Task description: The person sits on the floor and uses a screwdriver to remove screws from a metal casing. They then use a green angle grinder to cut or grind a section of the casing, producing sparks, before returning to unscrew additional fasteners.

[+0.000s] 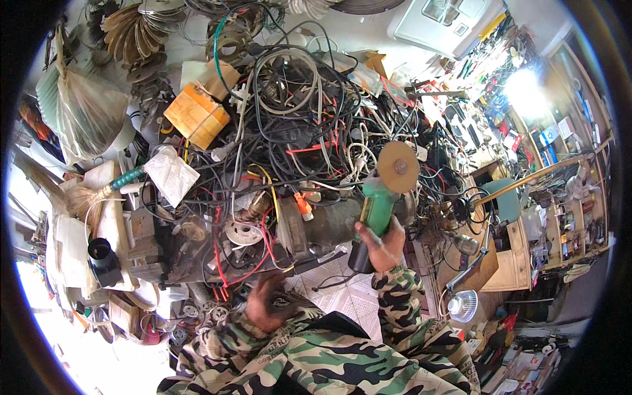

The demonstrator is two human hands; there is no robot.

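Observation:
My right hand (384, 247) is wrapped round the body of a green angle grinder (378, 209), held upright with its head pointing away from me. A round tan disc (403, 172) is mounted on the grinder's head, and its black rear end sticks out below my hand. My left hand (265, 304) is in front of my body, close to the bench's front edge and below some red wires (218, 253). Motion blur and shadow smear its fingers, so I cannot tell whether they hold anything. Beside the grinder lies a dark cylindrical metal body (326, 222).
A tangle of black and white cables (296, 112) covers the bench. Left of it are an orange box (197, 114), a straw brush (89, 197) and a clear plastic bag (85, 108). A clamp lamp (463, 305) stands at right, near crowded wooden shelves (569, 224).

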